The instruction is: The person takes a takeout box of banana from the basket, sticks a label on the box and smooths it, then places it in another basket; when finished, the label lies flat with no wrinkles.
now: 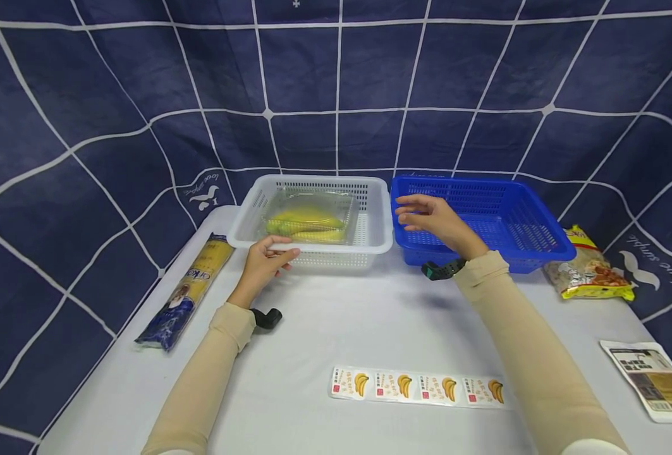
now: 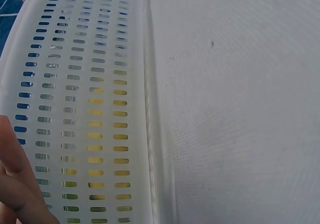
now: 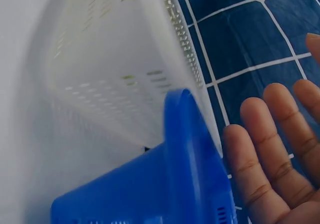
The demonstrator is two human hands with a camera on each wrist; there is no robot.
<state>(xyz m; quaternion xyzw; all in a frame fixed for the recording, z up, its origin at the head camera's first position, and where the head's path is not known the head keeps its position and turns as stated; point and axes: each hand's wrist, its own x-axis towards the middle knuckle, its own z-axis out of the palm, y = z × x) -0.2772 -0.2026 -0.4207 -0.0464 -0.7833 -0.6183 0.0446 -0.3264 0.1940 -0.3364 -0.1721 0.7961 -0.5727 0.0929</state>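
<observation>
"White plastic basket point(image 1: 364, 248), head view. Position and contents?"

"Towards the back of the table point(image 1: 313, 328), blue basket point(image 1: 518, 256) just beside it on the right. Inside the white one lies a clear box point(image 1: 336, 201) with yellow-green contents point(image 1: 307, 222)."

"Left hand point(image 1: 264, 259)?"

"At the white basket's front rim, near its left corner. Fingers bent, index along the rim, thumb before the wall. Whether they pinch the rim, I cannot tell."

"Right hand point(image 1: 435, 218)?"

"Over the blue basket's left end, fingers loosely extended, holding nothing."

"Remaining items?"

"Yellow-and-blue packet point(image 1: 190, 294) on the left; yellow-edged bag point(image 1: 588, 272) near the blue basket's right end; flat pouch point(image 1: 657, 382) at the right; strip of banana labels point(image 1: 418, 387) in front, between the forearms. Dark blue cloth point(image 1: 313, 76) with white lines hangs behind."

"Left wrist view?"

"Slotted wall of the white basket, upright on the table; yellow and some green show through the slots. Left-hand fingers stand against the wall at the lower left; their far side is out of frame."

"Right wrist view?"

"Right-hand fingers nearly straight, slightly parted, beside the blue rim. The white wall stands beyond it, blurred."
</observation>
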